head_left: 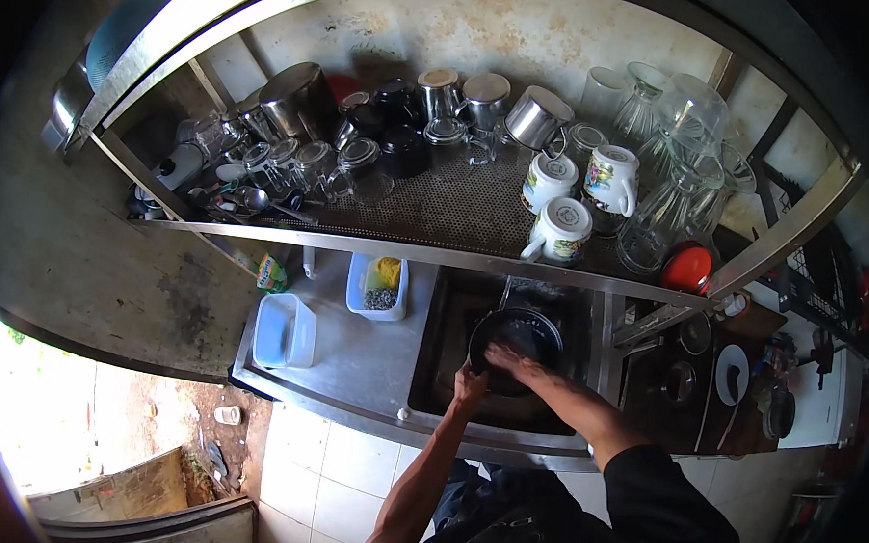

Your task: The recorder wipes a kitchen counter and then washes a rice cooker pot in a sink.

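A round black pan (518,327) sits in the dark sink basin (439,380), tilted a little toward me. My left hand (470,383) is closed on its near left rim. Inside the pan, my right hand (510,361) lies against the inner surface near that same edge. Motion blurs its fingers, and whether it holds anything is hidden. Left of the basin, a light plastic tub (374,313) contains a yellow sponge (388,271) and a grey scouring pad (381,299).
A bluish tub (286,333) and a green pouch (271,274) stand on the steel counter (341,365). Overhead runs a metal rack (438,208) with glasses, steel mugs and patterned cups (562,229). Right of the sink, a white plate (732,376) lies on a dark surface.
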`<state>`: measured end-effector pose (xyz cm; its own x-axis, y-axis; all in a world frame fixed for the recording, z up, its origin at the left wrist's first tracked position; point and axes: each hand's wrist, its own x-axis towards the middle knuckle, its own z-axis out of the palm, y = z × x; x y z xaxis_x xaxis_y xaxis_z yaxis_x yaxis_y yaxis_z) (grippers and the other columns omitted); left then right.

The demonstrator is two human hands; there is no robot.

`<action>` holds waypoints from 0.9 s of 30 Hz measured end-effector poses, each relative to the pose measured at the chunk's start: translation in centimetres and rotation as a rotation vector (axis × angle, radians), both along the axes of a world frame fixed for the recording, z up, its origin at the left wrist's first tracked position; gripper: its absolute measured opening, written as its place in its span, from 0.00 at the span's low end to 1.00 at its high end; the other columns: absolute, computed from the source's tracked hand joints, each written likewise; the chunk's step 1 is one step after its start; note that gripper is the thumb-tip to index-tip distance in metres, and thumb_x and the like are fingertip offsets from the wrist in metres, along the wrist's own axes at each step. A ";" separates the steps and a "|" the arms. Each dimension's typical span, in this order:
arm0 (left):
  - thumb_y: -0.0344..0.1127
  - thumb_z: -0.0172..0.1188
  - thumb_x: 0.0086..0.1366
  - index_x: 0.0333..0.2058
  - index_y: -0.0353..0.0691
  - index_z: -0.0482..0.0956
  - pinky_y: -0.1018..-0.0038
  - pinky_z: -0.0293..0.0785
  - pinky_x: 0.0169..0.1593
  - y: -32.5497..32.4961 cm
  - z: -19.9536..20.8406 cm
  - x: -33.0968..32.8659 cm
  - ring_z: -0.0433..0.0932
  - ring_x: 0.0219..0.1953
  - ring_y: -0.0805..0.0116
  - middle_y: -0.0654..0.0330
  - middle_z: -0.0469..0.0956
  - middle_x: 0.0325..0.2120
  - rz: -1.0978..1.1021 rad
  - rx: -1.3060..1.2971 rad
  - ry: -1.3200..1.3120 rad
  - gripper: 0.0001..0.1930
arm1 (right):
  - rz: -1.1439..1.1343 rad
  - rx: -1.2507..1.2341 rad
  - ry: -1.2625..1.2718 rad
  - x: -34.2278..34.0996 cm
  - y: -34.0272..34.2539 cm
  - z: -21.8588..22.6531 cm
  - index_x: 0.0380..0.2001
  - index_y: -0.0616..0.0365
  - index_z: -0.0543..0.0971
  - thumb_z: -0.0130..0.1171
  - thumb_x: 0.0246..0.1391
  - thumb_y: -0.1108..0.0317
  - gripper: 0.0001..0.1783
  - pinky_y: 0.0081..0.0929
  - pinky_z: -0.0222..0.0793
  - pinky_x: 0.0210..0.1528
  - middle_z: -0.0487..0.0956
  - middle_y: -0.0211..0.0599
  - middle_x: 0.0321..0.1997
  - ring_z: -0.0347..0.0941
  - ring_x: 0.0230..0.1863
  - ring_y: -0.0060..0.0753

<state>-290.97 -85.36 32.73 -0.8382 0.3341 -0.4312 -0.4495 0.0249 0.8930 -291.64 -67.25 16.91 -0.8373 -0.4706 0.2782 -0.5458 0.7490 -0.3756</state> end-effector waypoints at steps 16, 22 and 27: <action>0.27 0.54 0.57 0.50 0.41 0.71 0.78 0.73 0.27 -3.0 2.2 -0.3 0.76 0.30 0.74 0.63 0.77 0.34 0.121 0.197 -0.038 0.20 | -0.074 -0.001 -0.614 1.1 -4.2 14.5 0.47 0.56 0.73 0.50 0.49 0.69 0.19 0.47 0.51 0.65 0.68 0.50 0.57 0.58 0.62 0.55; 0.29 0.54 0.55 0.49 0.41 0.72 0.78 0.67 0.24 -3.8 -1.1 0.3 0.71 0.25 0.76 0.64 0.75 0.29 0.173 0.060 -0.089 0.20 | -0.176 0.352 -0.641 -1.6 -2.0 16.1 0.51 0.52 0.74 0.51 0.49 0.69 0.23 0.40 0.62 0.60 0.73 0.39 0.56 0.67 0.59 0.40; 0.30 0.53 0.53 0.47 0.39 0.73 0.75 0.68 0.26 -1.7 -5.6 -0.4 0.71 0.25 0.75 0.66 0.74 0.28 0.153 0.076 -0.177 0.20 | -0.620 -1.140 -0.946 -4.9 -1.2 15.7 0.40 0.58 0.75 0.45 0.63 0.57 0.17 0.28 0.74 0.38 0.77 0.33 0.30 0.75 0.33 0.27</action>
<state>-291.37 -87.03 27.12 -0.7948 0.2465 -0.5545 -0.5928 -0.1199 0.7964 -296.51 -68.43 32.60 -0.8776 0.0713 -0.4741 0.4621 -0.1377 -0.8761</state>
